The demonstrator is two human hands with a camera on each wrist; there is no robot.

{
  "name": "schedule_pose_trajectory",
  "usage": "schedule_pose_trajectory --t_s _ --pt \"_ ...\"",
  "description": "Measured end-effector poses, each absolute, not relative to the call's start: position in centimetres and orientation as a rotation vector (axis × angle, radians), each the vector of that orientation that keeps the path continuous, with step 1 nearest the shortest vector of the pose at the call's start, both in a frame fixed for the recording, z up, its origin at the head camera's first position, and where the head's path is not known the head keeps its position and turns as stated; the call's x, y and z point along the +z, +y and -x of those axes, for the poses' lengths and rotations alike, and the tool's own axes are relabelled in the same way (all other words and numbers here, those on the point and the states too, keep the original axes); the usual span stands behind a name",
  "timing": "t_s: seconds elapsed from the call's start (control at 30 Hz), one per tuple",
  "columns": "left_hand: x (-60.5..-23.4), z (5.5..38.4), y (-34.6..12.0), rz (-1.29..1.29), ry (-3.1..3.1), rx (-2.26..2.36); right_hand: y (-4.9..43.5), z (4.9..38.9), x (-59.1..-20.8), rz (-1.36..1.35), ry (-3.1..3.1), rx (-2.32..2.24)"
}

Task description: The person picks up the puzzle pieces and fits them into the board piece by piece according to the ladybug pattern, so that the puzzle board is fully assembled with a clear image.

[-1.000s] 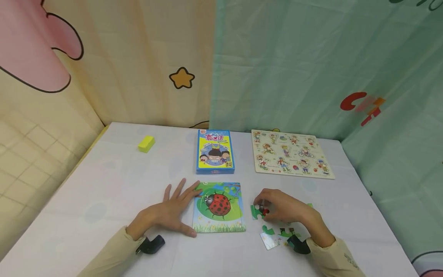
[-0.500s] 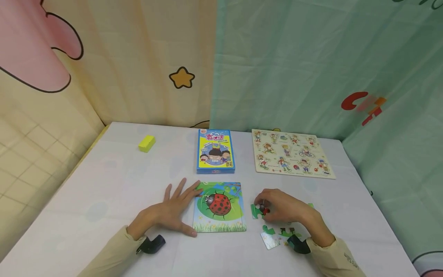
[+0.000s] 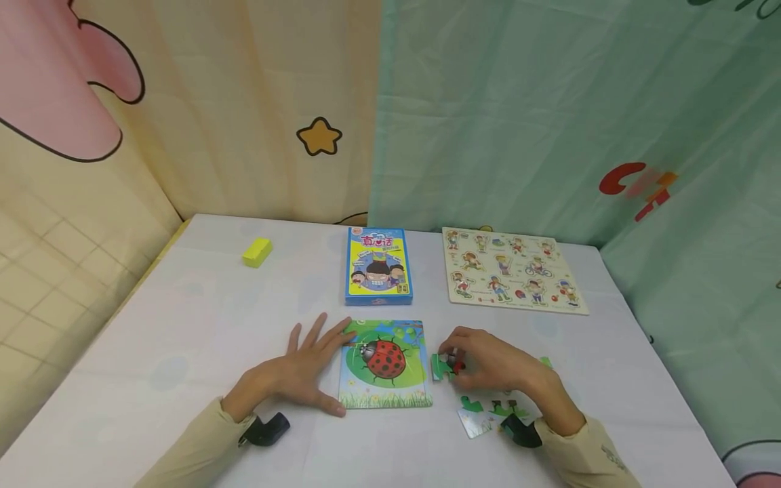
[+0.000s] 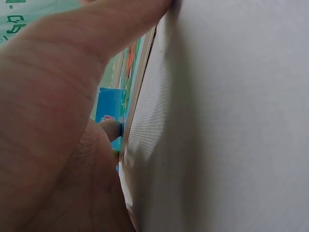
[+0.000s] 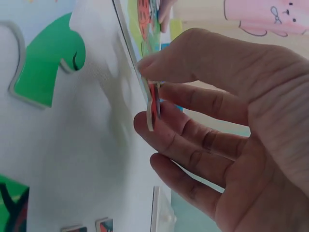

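Note:
A square ladybug puzzle board [image 3: 386,393] lies flat in the middle of the table in the head view. My left hand [image 3: 299,376] spreads its fingers along the board's left side, with the index fingertip over its upper left corner and the thumb at its lower left. To the right of the board, my right hand [image 3: 497,359] pinches a green, red and black puzzle piece [image 3: 439,368]. In the right wrist view the thumb and fingers hold this puzzle piece [image 5: 153,108] edge-on, near the board. The left wrist view shows mostly the left palm and thumb [image 4: 111,29].
Loose puzzle pieces [image 3: 474,421] lie under and in front of the right wrist. Behind the ladybug board stands a blue and yellow box [image 3: 379,268]. A cream board with sports figures [image 3: 512,271] is at the back right, a yellow block [image 3: 257,252] at the back left.
My right hand has shifted left and slightly away from me, bringing the puzzle piece close to the board's right edge. My left hand stays where it was.

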State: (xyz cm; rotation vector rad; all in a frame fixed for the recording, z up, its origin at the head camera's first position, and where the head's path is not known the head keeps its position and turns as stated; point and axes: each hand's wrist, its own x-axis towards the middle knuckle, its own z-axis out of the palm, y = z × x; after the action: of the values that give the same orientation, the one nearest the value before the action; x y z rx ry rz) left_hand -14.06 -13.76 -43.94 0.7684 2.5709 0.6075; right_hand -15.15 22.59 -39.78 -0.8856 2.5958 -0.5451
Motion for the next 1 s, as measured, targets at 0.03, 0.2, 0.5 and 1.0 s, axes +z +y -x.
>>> schedule_pose_trajectory --t_s 0.03,0.2,0.5,1.0 --pt "-43.9 14.0 -13.8 -0.768 2.571 0.615 22.4 15.1 -39.7 0.892 2.597 -0.546" --pt "-43.9 14.0 -13.8 -0.763 2.569 0.643 21.6 14.8 -39.5 0.954 2.611 -0.565" --pt "-44.0 14.0 -13.7 -0.769 2.572 0.653 19.5 14.7 -39.2 1.079 2.610 -0.588" --pt "-43.9 14.1 -13.8 -0.777 2.555 0.667 12.5 15.5 -39.3 1.319 2.606 -0.435"
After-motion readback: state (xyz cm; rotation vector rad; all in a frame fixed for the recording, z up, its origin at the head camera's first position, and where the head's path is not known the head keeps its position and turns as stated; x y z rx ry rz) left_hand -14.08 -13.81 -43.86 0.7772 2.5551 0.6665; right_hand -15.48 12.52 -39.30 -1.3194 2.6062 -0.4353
